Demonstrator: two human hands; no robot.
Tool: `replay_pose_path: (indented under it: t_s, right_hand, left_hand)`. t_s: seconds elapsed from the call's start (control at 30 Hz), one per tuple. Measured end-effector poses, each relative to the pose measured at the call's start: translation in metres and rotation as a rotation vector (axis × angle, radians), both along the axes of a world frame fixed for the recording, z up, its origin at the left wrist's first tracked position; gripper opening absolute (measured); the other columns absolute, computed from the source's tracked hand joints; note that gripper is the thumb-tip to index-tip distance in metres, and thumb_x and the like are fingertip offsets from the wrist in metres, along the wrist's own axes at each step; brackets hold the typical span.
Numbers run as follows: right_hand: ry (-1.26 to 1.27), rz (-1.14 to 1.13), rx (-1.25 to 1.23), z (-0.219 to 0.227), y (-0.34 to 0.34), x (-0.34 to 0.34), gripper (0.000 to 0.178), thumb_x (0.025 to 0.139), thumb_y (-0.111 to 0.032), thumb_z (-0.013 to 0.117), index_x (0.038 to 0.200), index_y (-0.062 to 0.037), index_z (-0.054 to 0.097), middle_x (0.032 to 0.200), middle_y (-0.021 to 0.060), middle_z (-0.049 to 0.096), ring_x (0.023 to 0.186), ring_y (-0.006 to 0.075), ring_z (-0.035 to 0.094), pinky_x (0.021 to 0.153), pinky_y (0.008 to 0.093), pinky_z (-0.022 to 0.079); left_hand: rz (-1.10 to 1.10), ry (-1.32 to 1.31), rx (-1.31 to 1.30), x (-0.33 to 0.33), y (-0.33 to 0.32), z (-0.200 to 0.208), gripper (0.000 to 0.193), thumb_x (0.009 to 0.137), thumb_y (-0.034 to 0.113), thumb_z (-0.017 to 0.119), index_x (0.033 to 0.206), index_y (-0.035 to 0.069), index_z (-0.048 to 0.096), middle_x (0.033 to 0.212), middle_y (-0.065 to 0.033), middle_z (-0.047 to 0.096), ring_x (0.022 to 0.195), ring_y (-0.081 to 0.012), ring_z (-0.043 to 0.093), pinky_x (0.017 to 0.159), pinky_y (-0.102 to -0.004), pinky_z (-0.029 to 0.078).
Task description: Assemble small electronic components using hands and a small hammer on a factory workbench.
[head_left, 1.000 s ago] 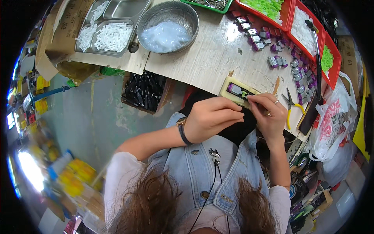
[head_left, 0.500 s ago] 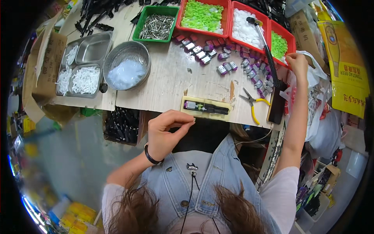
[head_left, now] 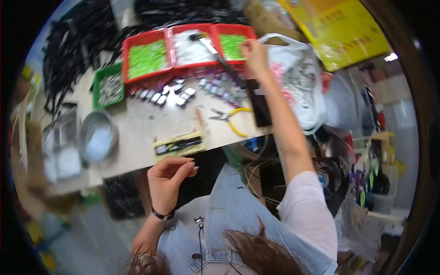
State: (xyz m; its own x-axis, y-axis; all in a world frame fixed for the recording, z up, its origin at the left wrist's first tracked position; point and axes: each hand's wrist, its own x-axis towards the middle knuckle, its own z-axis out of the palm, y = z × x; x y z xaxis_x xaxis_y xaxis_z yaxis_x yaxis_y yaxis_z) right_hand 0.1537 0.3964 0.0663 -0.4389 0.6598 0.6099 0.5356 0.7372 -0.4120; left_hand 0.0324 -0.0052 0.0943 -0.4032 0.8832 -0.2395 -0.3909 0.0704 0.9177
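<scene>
Right hand (head_left: 255,51) grasps the plastic bag (head_left: 298,82) rim far from the loosely curled, empty left hand (head_left: 167,181).

Scene evenly and brightly lit from above; shadows kept soft. Whole frame smeared by motion blur, worst at left. Straight edges bent by fisheye toward black rim. Glare seen on white tray contents.
</scene>
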Motion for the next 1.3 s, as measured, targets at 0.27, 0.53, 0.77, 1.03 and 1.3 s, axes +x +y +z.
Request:
replay_pose_path:
  t_s: [0.27, 0.53, 0.77, 1.03, 1.3]
  right_hand:
    - [0.402, 0.59, -0.859, 0.031, -0.273, 0.018, 0.017, 0.089, 0.001, 0.063, 0.104, 0.0036, 0.068, 0.108, 0.0121, 0.066, 0.09, 0.0137, 0.066, 0.079, 0.0261, 0.055]
    - [0.716, 0.615, -1.054, 0.012, -0.301, 0.006, 0.019, 0.087, 0.009, 0.059, 0.102, 0.0044, 0.069, 0.106, 0.0138, 0.067, 0.091, 0.0148, 0.067, 0.077, 0.0246, 0.056]
    - [0.581, 0.584, -0.844, 0.015, -0.304, 0.005, 0.021, 0.082, 0.008, 0.064, 0.102, 0.0026, 0.07, 0.104, 0.0141, 0.069, 0.089, 0.0148, 0.068, 0.073, 0.0256, 0.056]
    - [0.448, 0.655, -0.394, 0.004, -0.291, 0.006, 0.021, 0.078, 0.003, 0.071, 0.098, -0.0013, 0.07, 0.099, 0.0139, 0.07, 0.085, 0.0231, 0.07, 0.073, 0.0285, 0.057]
    - [0.483, 0.583, -0.518, 0.005, -0.291, 0.008, 0.021, 0.082, 0.002, 0.068, 0.102, 0.0007, 0.068, 0.102, 0.0129, 0.07, 0.085, 0.0172, 0.069, 0.072, 0.0267, 0.056]
  left_hand:
    - [-0.039, -0.161, 0.139, 0.008, 0.027, -0.013, 0.009, 0.089, 0.004, 0.065, 0.095, -0.003, 0.065, 0.083, -0.0082, 0.068, 0.073, -0.0142, 0.066, 0.068, -0.026, 0.055]
    - [0.017, -0.281, 0.164, 0.002, 0.004, -0.015, 0.007, 0.089, 0.002, 0.064, 0.093, -0.003, 0.064, 0.087, -0.0092, 0.068, 0.072, -0.0145, 0.066, 0.066, -0.026, 0.056]
    - [0.021, -0.088, 0.113, -0.004, -0.001, -0.011, 0.006, 0.088, 0.0, 0.065, 0.092, -0.004, 0.065, 0.086, -0.009, 0.068, 0.07, -0.0141, 0.066, 0.064, -0.0256, 0.056]
    - [0.032, 0.147, 0.087, -0.003, 0.001, -0.009, 0.008, 0.087, 0.002, 0.066, 0.092, -0.004, 0.066, 0.079, -0.0088, 0.068, 0.068, -0.0131, 0.065, 0.063, -0.0244, 0.053]
    - [0.0, 0.17, 0.089, -0.006, 0.008, -0.006, 0.01, 0.087, -0.001, 0.066, 0.096, -0.005, 0.067, 0.083, -0.0068, 0.068, 0.074, -0.0121, 0.065, 0.067, -0.023, 0.054]
